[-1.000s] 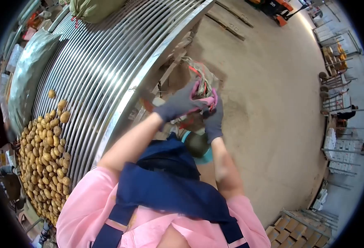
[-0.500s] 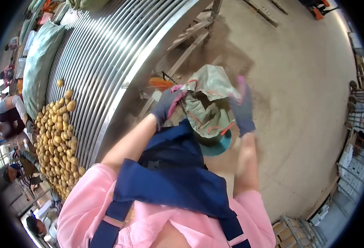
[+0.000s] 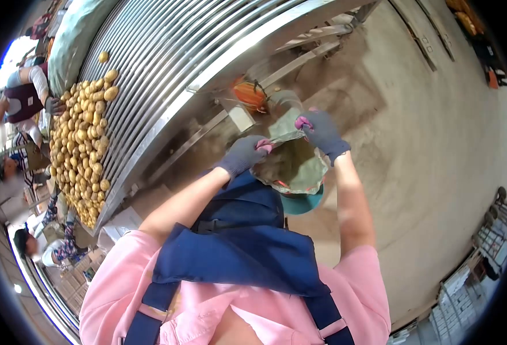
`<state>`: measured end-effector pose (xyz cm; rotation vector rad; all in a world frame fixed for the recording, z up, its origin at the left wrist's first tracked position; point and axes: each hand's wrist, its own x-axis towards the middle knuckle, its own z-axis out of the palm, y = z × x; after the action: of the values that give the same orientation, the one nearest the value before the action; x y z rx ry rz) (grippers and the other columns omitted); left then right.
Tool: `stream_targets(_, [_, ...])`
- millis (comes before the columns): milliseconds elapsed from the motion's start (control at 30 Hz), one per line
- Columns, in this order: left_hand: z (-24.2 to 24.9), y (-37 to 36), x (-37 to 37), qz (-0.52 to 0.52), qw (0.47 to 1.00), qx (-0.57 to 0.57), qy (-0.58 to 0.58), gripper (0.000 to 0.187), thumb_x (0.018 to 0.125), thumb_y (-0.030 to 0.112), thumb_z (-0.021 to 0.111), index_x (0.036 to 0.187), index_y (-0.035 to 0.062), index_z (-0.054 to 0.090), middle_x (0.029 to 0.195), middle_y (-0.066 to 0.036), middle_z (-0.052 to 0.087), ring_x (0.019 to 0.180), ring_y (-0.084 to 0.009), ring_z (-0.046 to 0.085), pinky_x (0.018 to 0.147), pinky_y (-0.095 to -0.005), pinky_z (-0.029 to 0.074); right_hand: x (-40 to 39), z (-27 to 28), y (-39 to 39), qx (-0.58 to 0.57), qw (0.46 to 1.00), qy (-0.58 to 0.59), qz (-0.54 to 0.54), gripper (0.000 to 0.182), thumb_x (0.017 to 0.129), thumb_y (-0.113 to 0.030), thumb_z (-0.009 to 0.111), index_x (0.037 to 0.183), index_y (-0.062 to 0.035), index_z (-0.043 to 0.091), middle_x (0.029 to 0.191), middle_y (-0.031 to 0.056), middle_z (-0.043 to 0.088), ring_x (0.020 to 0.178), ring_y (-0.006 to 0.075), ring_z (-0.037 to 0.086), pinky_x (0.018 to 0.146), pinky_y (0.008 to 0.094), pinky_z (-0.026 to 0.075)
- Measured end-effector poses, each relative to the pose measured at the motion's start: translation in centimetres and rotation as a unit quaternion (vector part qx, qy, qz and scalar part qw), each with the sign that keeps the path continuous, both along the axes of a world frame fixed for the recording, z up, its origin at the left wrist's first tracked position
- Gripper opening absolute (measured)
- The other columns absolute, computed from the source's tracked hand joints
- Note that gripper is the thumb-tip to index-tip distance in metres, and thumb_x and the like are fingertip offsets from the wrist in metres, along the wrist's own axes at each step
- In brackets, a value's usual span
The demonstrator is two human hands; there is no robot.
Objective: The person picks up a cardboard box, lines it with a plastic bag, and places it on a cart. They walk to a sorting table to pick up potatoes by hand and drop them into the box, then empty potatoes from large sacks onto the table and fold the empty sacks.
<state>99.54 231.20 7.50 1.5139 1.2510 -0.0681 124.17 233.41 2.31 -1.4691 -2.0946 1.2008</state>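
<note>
Both hands wear grey gloves with pink fingertips. My left hand (image 3: 245, 154) is closed on the near-left rim of a pale green woven sack (image 3: 308, 171) with red-orange stitching. Its far-right rim is pinched in my right hand (image 3: 323, 133), fingers closed. Between them the sack's mouth gapes upward, showing its dim inside. A teal, rounded container (image 3: 303, 204) peeks out under the sack, mostly hidden by it and by my navy apron (image 3: 239, 253).
On my left runs a metal roller table (image 3: 155, 75) bearing a heap of potatoes (image 3: 84, 144) and a large green sack (image 3: 75, 40). An orange bundle (image 3: 250, 95) lies beneath its edge. Several people work on its far side. Concrete floor (image 3: 432, 172) stretches to the right.
My right hand has moved left and up from beside the sack and now grips its rim. The crumpled sack has been spread, its mouth wider and rounder. The view has turned slightly.
</note>
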Motion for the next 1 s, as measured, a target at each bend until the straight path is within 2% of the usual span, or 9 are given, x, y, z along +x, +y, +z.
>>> stream_targets(67, [-1.4,-1.4,-0.2,0.220,0.955,-0.151,-0.127,0.021,0.088,0.019,0.058,0.100,0.0019,0.060,0.081,0.001,0.059,0.074,-0.0074,0.050,0.068,-0.0227,0.043,-0.7,3.4,1.2,-0.163,0.986,0.022,0.003,0.042,0.076,-0.012,0.056,0.118,-0.0148,0.056,0.114,0.0096,0.057,0.077,0.0292,0.059,0.097,0.0414,0.038])
stream_targets(167, [-1.4,-1.5,-0.4,0.249,0.946,-0.107,-0.179,0.020,0.090,0.021,0.056,0.100,0.0042,0.060,0.083,0.002,0.057,0.077,-0.0057,0.048,0.070,-0.0219,0.041,-2.4,7.0,1.2,-0.335,0.914,0.225,-0.048,0.044,0.078,-0.018,0.060,0.122,-0.0136,0.053,0.127,0.0123,0.049,0.081,0.0318,0.059,0.091,0.0411,0.042])
stream_targets(233, [-0.3,-0.6,0.0,0.242,0.956,-0.084,-0.143,0.020,0.090,0.021,0.055,0.101,0.0042,0.059,0.084,0.003,0.057,0.078,-0.0053,0.048,0.071,-0.0214,0.041,-3.0,3.8,0.6,0.126,0.986,0.042,0.100,0.044,0.081,-0.023,0.063,0.123,-0.0107,0.053,0.133,0.0093,0.044,0.104,0.0243,0.055,0.096,0.0328,0.038])
stream_targets(367, [1.8,1.0,0.2,0.225,0.970,-0.053,-0.081,0.023,0.091,0.024,0.054,0.099,0.0030,0.060,0.084,0.002,0.057,0.078,-0.0056,0.047,0.073,-0.0214,0.040,-2.6,2.2,1.5,0.080,0.988,0.064,0.117,0.039,0.085,-0.019,0.060,0.122,-0.0082,0.054,0.129,0.0108,0.048,0.117,0.0228,0.046,0.096,0.0315,0.037])
stream_targets(433, [1.6,1.5,0.2,0.226,0.969,-0.063,-0.075,0.026,0.091,0.026,0.054,0.099,0.0021,0.060,0.084,0.001,0.058,0.078,-0.0060,0.047,0.073,-0.0217,0.040,-2.9,3.0,2.1,-0.090,0.959,0.268,0.007,0.036,0.084,-0.021,0.060,0.117,-0.0074,0.056,0.106,0.0087,0.060,0.071,0.0148,0.057,0.063,0.0273,0.047])
stream_targets(533, [1.2,1.7,0.5,0.264,0.961,-0.057,-0.052,0.037,0.092,0.035,0.050,0.104,0.0011,0.061,0.089,-0.001,0.061,0.081,-0.0077,0.049,0.076,-0.0233,0.041,-3.3,2.3,3.1,-0.273,0.911,0.301,-0.067,0.026,0.083,-0.018,0.060,0.105,-0.0041,0.062,0.087,0.0042,0.065,0.068,0.0149,0.057,0.063,0.0287,0.046])
stream_targets(633, [1.2,1.9,0.5,0.239,0.970,-0.049,-0.008,0.047,0.093,0.042,0.046,0.110,-0.0001,0.059,0.095,-0.005,0.063,0.085,-0.0099,0.051,0.079,-0.0252,0.041,-4.5,1.9,5.0,-0.005,0.963,0.268,-0.018,0.019,0.082,-0.016,0.061,0.093,-0.0020,0.064,0.072,0.0019,0.061,0.064,0.0081,0.052,0.059,0.0254,0.043])
stream_targets(767, [1.8,2.2,1.0,0.270,0.960,-0.044,-0.064,0.050,0.093,0.043,0.043,0.110,-0.0012,0.059,0.095,-0.007,0.064,0.088,-0.0115,0.053,0.082,-0.0265,0.041,-4.8,3.5,5.9,-0.198,0.934,0.290,-0.062,0.017,0.085,-0.013,0.061,0.097,-0.0022,0.059,0.089,-0.0001,0.058,0.086,0.0066,0.050,0.076,0.0221,0.042])
stream_targets(1000, [0.9,2.9,0.7,0.284,0.953,-0.076,-0.080,0.039,0.090,0.037,0.050,0.096,0.0006,0.061,0.072,-0.002,0.056,0.065,-0.0099,0.047,0.060,-0.0270,0.041,-5.9,3.0,6.2,0.059,0.985,0.142,-0.083,0.022,0.081,-0.025,0.064,0.086,-0.0036,0.064,0.069,0.0102,0.062,0.064,0.0198,0.058,0.063,0.0306,0.045])
